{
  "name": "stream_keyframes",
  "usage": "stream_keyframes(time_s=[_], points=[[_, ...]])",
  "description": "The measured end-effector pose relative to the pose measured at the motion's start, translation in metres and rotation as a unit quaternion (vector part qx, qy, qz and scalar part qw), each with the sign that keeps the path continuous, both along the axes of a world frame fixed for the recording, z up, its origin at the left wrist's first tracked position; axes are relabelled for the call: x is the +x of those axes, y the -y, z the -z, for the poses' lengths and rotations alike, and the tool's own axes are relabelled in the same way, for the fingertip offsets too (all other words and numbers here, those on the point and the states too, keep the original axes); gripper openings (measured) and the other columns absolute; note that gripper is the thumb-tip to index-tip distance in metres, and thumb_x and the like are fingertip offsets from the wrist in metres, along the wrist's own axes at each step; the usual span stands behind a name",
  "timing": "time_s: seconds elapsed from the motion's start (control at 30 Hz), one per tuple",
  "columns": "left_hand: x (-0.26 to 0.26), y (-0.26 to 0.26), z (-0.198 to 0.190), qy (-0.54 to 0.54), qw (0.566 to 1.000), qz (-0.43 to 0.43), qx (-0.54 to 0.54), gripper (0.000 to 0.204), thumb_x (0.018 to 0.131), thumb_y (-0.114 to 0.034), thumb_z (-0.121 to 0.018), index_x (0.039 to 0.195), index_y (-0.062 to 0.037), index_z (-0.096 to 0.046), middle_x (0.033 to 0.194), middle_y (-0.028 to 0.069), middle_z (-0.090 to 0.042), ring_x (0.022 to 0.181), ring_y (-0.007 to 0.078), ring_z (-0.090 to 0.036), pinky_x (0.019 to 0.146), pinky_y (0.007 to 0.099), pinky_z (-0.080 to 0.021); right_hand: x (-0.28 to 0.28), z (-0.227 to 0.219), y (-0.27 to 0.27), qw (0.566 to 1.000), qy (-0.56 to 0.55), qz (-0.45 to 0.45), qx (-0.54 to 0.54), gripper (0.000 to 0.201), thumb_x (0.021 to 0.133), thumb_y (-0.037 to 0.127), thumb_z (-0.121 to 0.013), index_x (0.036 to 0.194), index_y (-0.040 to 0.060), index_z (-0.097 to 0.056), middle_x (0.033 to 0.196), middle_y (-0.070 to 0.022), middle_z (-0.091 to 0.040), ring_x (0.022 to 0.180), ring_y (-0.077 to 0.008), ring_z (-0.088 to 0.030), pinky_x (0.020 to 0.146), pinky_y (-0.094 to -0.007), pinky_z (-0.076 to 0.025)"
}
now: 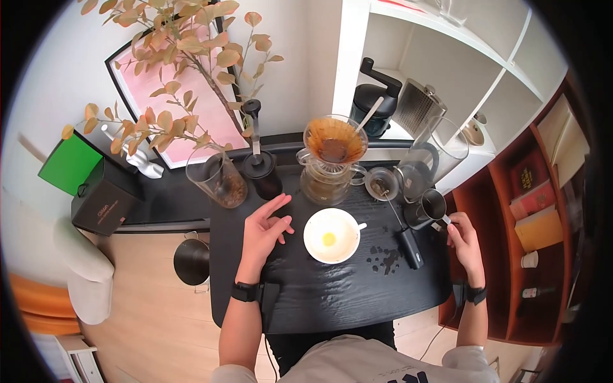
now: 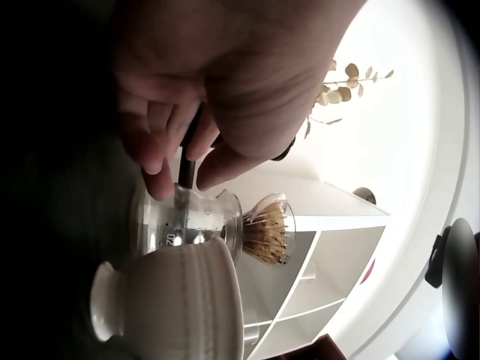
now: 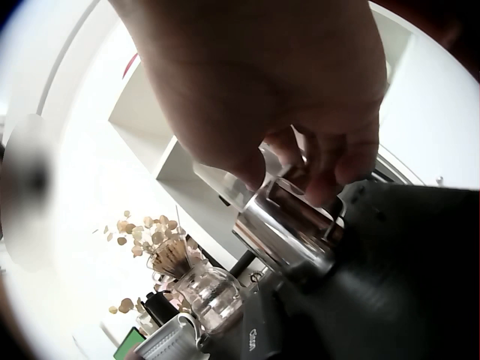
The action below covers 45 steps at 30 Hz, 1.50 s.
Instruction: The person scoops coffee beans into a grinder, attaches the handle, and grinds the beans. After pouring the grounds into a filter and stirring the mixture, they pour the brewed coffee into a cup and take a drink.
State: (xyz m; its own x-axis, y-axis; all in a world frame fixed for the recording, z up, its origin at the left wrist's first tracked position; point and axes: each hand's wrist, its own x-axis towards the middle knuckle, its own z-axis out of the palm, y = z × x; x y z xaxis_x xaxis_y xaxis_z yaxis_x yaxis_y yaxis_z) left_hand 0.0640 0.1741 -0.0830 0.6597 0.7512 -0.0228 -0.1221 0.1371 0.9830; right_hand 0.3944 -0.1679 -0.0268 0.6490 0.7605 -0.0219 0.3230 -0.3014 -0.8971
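My left hand (image 1: 263, 237) hovers over the black table's left side with fingers extended and nothing in them. To its right stands a white cup (image 1: 345, 225) with a little yellow liquid at the bottom; the left wrist view shows the cup's ribbed side (image 2: 180, 300). At the table's right edge, my right hand (image 1: 467, 246) grips the handle of a stainless steel milk pitcher (image 1: 420, 209). Up close, the right wrist view has the fingers (image 3: 322, 180) curled at the pitcher's handle side, its body (image 3: 277, 229) on the table. A black handheld frother (image 1: 411, 247) lies between cup and pitcher.
Behind the cup stands a glass server (image 1: 324, 189) topped by a dripper (image 1: 336, 159) with a brown-stained filter. A black hand grinder (image 1: 262, 173) and a glass vase (image 1: 207, 169) are to the left. A tall glass vessel (image 1: 440, 137) stands behind the pitcher. Water drops (image 1: 385, 258) spot the table.
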Motion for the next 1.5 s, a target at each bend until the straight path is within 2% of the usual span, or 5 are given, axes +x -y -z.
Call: stream_keyframes(time_s=[0.07,0.37,0.67,1.2,1.5], points=[[-0.002,-0.002,-0.001,-0.001,1.0,-0.003,-0.019,0.056,0.096,0.001,-0.071,0.15,0.0054,-0.054,0.146,0.0212,-0.064,0.079,0.0154,-0.074,0.052,0.0217,-0.05,-0.01,-0.011,0.001,0.971,0.232,0.055,-0.006,0.015,0.104,0.009,-0.065,0.115,-0.0002,-0.065,0.09,-0.0028,-0.064,0.072,-0.008,-0.055,0.063,-0.026,-0.045],[-0.003,-0.005,-0.003,-0.015,1.0,-0.018,-0.019,0.053,0.095,0.002,-0.071,0.146,0.0049,-0.058,0.141,0.0216,-0.068,0.078,0.0164,-0.074,0.051,0.0221,-0.049,-0.051,-0.133,-0.095,0.997,-0.014,-0.014,0.075,0.025,0.102,0.027,-0.073,0.101,0.0018,-0.07,0.076,-0.0006,-0.066,0.055,-0.0027,-0.049,0.049,-0.0207,-0.036],[-0.009,-0.008,0.004,-0.082,0.991,-0.103,0.024,0.03,0.094,-0.005,-0.077,0.12,0.006,-0.068,0.102,0.014,-0.081,0.072,0.0134,-0.072,0.056,0.0256,-0.051,-0.037,-0.135,-0.254,0.99,0.135,-0.01,-0.049,0.045,0.099,0.044,-0.074,0.104,-0.0003,-0.071,0.075,-0.0017,-0.066,0.055,-0.0064,-0.052,0.047,-0.024,-0.04],[0.028,-0.019,-0.027,-0.268,0.921,-0.203,0.197,0.074,0.09,-0.02,-0.085,0.144,0.011,-0.046,0.071,0.0135,-0.074,0.065,0.0277,-0.074,0.066,0.038,-0.058,-0.05,-0.126,-0.226,0.99,0.003,-0.036,0.14,0.03,0.108,0.026,-0.061,0.102,-0.0006,-0.073,0.079,-0.0021,-0.071,0.055,-0.0084,-0.06,0.049,-0.0247,-0.044],[0.006,0.019,-0.082,-0.4,0.846,-0.168,0.31,0.03,0.091,-0.023,-0.083,0.097,0.0019,-0.068,0.065,0.0132,-0.07,0.059,0.0288,-0.07,0.059,0.0374,-0.054,-0.058,-0.108,-0.206,0.975,0.004,-0.038,0.22,0.027,0.108,0.02,-0.063,0.112,-0.0031,-0.076,0.086,-0.005,-0.076,0.059,-0.0075,-0.062,0.054,-0.0236,-0.047]])
